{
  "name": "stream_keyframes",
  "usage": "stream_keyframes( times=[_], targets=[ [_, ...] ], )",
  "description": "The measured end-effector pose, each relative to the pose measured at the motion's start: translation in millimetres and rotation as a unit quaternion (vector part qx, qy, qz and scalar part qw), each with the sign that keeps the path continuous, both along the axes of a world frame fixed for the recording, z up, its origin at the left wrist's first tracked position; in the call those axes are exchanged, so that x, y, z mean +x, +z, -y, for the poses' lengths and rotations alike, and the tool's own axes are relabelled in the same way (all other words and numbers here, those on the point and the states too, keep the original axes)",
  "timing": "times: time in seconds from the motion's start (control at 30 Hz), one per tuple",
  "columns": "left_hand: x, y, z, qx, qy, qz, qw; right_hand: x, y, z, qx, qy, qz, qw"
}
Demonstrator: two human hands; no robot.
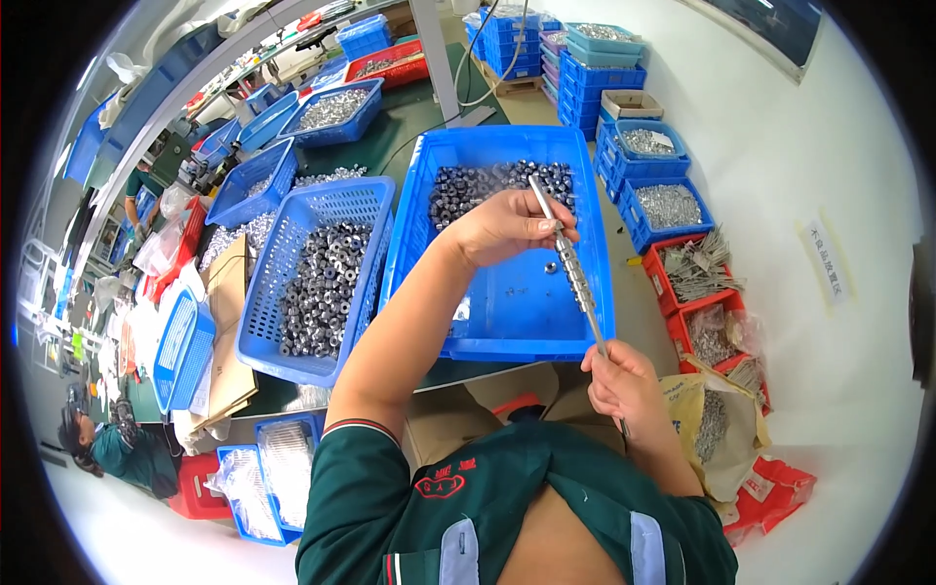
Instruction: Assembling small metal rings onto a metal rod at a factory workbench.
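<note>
A slim metal rod [596,330] slants over the blue tray [497,347], with several shiny ring-shaped metal parts [574,276] threaded along its middle. Near its upper end, my left hand [507,230] is closed with thumb and fingers around the rod and perhaps the topmost rings. Lower down, just past the tray's front edge, my right hand [624,386] grips the rod's other end. Dark metal nuts [453,195] lie heaped in the far part of the tray, partly behind my left hand. One loose nut [551,267] sits on the tray floor beside the rod.
Left of the tray stands a blue perforated basket [255,322] full of nuts. Cardboard [232,331] leans beyond it. Stacked blue bins [639,210] and red bins [673,283] of metal parts line the right wall. Another person [122,448] is at the far left.
</note>
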State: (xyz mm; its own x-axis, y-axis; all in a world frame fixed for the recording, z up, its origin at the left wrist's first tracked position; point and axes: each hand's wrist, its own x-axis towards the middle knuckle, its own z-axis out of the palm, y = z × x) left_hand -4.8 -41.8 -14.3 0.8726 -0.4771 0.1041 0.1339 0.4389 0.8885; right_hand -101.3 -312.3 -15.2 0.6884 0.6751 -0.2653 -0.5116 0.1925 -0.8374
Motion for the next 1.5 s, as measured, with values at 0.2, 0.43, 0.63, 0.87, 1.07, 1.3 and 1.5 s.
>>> stream_keyframes(
  times=[0.2, 0.43, 0.63, 0.87, 1.07, 1.3, 1.5],
  targets=[
    [4.0, -9.2, -3.2, 0.014, -0.050, 0.017, 0.999, 3.7, -3.0, -5.3, -0.005, 0.006, 0.003, 1.000],
    [4.8, 4.0, -11.3, 0.123, 0.051, 0.000, 0.991, 6.2, -8.9, -1.0, -0.002, -0.007, 0.017, 1.000],
    [2.5, 2.7, -1.6, 0.159, 0.015, -0.029, 0.987, 6.8, -14.3, 1.0, -0.020, -0.019, 0.029, 0.999],
    [3.6, 3.7, 7.0, 0.145, 0.032, -0.031, 0.988, 7.8, -19.7, 3.6, -0.042, -0.033, 0.035, 0.998],
    [13.6, -33.9, -14.2, 0.570, 0.171, 0.197, 0.779, 7.1, -18.7, 3.7, -0.046, -0.037, 0.024, 0.998],
    [25.1, -68.0, 8.1, 0.680, 0.139, 0.254, 0.674, 8.0, -19.4, 4.7, -0.063, -0.058, 0.031, 0.996],
    [31.2, -86.6, 17.0, 0.710, 0.124, 0.262, 0.642, 7.4, -14.7, 7.1, -0.061, -0.052, 0.028, 0.996]
  ],
)
